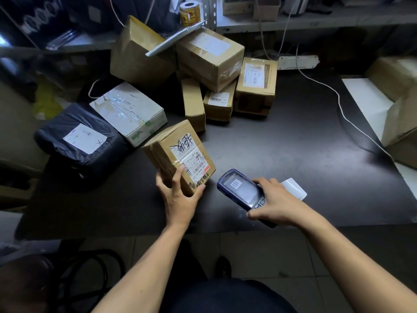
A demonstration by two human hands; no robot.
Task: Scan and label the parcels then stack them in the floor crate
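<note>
My left hand [178, 197] grips the near end of a small brown cardboard parcel [178, 152], tilted up on the dark table [282, 154], its shipping label and black scribbles facing me. My right hand [274, 203] holds a dark blue handheld scanner [242, 192] just right of that parcel, its screen showing a barcode. A white printed label slip [294, 188] sticks out beyond my right hand. Farther back lie a black poly-bag parcel [76, 141], a white box [130, 111] and several brown boxes [209, 57].
A white cable [352, 123] crosses the table from a power strip [297, 62]. More cartons [394, 105] stand at the right edge. A label roll [190, 12] sits on the back shelf. Tiled floor and dark hoops lie below the table's near edge.
</note>
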